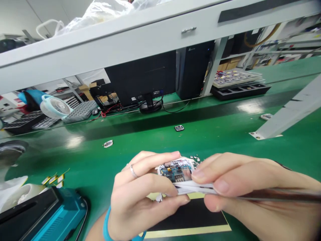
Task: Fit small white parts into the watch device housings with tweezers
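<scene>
My left hand [142, 190], with a ring and a blue wristband, is closed around a small white-cased device [177, 170]. Its inside faces up and shows a blue circuit board with small metal parts. A pair of tweezers [265, 194] lies in my closed right hand [233, 177], slim and metallic, running out past the right edge. The tweezers' tips reach the near edge of the device, where fingers partly hide them. My right fingertips are at the device's right side. Below both hands is a black mat [195, 217] with a pale yellow border.
Small loose parts [195, 159] lie just behind the device. Other small devices [179, 128] sit farther back on the green bench. A teal machine [60, 214] stands at the lower left beside yellow-edged pieces [53, 179]. A slanted grey post [288, 113] rises at right, under a shelf [112, 47].
</scene>
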Motion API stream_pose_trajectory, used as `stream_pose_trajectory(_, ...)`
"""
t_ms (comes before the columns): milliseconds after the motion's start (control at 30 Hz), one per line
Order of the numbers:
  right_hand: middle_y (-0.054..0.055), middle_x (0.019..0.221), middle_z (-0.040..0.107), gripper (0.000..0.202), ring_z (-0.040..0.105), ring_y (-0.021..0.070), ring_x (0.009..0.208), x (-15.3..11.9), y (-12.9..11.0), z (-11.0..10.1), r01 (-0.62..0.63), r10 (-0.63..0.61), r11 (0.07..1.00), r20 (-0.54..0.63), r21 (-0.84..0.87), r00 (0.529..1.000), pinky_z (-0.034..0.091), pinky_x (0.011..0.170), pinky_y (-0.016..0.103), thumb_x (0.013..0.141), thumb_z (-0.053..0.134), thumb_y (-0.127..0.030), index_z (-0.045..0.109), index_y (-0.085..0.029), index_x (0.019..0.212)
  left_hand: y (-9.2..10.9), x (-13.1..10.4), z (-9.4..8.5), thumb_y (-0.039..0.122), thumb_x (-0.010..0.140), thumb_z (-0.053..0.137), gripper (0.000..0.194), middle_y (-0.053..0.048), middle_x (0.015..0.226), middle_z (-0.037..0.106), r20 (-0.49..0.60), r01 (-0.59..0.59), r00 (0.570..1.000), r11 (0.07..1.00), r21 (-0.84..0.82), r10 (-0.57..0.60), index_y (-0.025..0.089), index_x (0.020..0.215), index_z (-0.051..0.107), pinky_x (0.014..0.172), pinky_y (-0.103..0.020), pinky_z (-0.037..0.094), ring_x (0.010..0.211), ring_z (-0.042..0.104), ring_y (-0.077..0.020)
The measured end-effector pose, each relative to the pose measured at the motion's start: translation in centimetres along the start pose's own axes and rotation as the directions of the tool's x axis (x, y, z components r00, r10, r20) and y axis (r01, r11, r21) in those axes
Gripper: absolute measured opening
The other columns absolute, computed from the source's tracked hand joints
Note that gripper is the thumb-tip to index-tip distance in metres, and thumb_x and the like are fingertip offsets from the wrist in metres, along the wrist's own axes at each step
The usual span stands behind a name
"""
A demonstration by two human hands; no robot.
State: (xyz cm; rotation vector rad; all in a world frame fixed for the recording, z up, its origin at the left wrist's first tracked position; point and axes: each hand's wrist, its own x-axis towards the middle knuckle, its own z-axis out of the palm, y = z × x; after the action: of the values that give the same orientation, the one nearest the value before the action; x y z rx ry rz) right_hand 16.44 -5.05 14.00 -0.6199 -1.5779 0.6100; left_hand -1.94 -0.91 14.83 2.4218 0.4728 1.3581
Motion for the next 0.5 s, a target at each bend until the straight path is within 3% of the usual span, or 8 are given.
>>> stream_pose_trajectory(100,0.0,0.086,0.065,0.026,0.062,0.0157,0.072,0.2,-0.3,-0.1,-0.093,0.096,0.99,-0.024,0.107,0.995,0.057,0.062,0.024,0.07,0.069,-0.006,0.062,-0.024,0.088,-0.3,0.1,0.0,0.017,0.066,0.069,0.013,-0.009,0.105,0.062,0.019,0.007,1.0,0.998,-0.055,-0.006,0.015,0.07,0.057,0.067,-0.029,0.047,0.084,0.06,-0.019)
stream_pose_trajectory(233,0.001,0.087,0.065,0.025,0.062,0.018,0.077,0.5,-0.8,-0.5,-0.133,0.12,0.979,0.089,0.154,0.989,0.056,0.063,0.026,0.074,0.066,-0.009,0.064,-0.027,0.09,-0.7,0.0,0.1,0.024,0.064,0.071,0.018,-0.008,0.099,0.064,0.031,0.041,0.999,0.994,-0.105,-0.038,0.015,0.072,0.057,0.067,-0.028,0.048,0.078,0.062,-0.0174)
stream_pose_trajectory(367,0.002,0.086,0.065,0.017,0.062,0.0195,0.079,0.7,-0.8,-1.1,-0.046,0.031,0.994,0.14,0.104,0.99,0.056,0.065,0.027,0.081,0.057,-0.013,0.065,-0.025,0.09,-0.9,-0.1,0.2,0.027,0.062,0.073,0.023,-0.008,0.095,0.066,-0.016,0.035,0.999,0.991,-0.132,-0.037,0.015,0.072,0.057,0.066,-0.028,0.049,0.072,0.063,-0.0159)
stream_pose_trajectory(500,0.005,0.092,0.065,0.012,0.063,0.0219,0.079,0.9,-1.0,-1.4,0.078,-0.083,0.996,0.192,0.034,0.978,0.056,0.067,0.028,0.078,0.063,-0.03,0.067,-0.021,0.086,-1.0,-0.1,0.4,0.029,0.059,0.074,0.025,-0.007,0.092,0.067,-0.036,0.036,0.999,0.99,-0.135,-0.041,0.015,0.072,0.057,0.065,-0.027,0.05,0.071,0.063,-0.0151)
